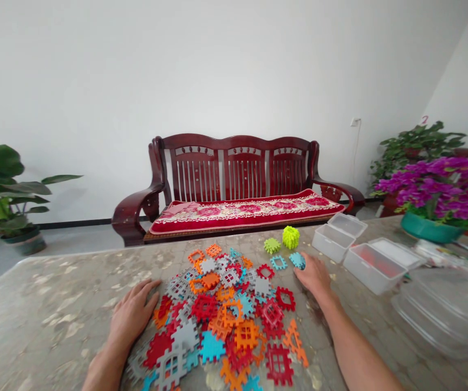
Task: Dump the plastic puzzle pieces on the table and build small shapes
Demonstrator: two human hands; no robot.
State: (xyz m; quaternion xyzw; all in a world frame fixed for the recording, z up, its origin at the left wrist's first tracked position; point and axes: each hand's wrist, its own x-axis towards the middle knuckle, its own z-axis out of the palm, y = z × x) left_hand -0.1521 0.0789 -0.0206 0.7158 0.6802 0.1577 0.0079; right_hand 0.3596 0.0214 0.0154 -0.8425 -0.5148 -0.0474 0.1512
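Observation:
A wide pile of toothed plastic interlocking tiles (205, 307) in red, orange, grey and blue covers the middle of the table. My left hand (133, 309) rests flat on the tabletop along the pile's left side, fingers stretched out and holding nothing. At the far right of the pile, my right hand (314, 276) has its fingers closed on a blue interlocking tile (297, 260), partly hidden by them. Just left of it lies a blue open-frame tile (278, 263). Behind these are a flat green tile (272, 246) and a stack of yellow-green tiles (291, 237).
Two clear plastic boxes with lids open stand at the right, one empty-looking box (331, 241) and one box with red pieces (374, 271). Nearer lies a large clear plastic container (449, 309). A purple flower pot (433, 229) stands behind. Beyond the table is a wooden bench (237, 144).

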